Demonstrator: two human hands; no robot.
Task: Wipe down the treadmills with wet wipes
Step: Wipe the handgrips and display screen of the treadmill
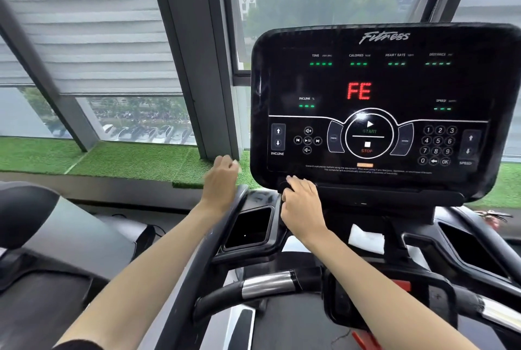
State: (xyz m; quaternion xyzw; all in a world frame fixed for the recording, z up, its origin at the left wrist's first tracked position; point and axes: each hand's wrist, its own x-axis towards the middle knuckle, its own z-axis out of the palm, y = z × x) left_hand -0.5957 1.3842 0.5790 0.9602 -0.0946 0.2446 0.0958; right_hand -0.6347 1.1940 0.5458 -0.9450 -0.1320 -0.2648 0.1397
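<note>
Head view has my right hand (303,203) with fingers curled at the lower corner of the console (394,39), on what I cannot tell; my left hand (221,180) hangs loose and blurred. The wet wipe (366,238) lies unheld below the console, so I risk smearing bare-handed or bumping the START button (369,127)

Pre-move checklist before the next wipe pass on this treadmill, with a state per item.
1. Wipe in hand: cannot tell. Left hand is blurred; right hand shows none.
2. Wipe available: ok, lies below console.
3. Display normal: cannot tell. Red FE, dashes elsewhere.
4. Right hand off buttons: ok, at console's lower left edge.
5. Handrail within reach: ok, left hand beside its top.
</note>
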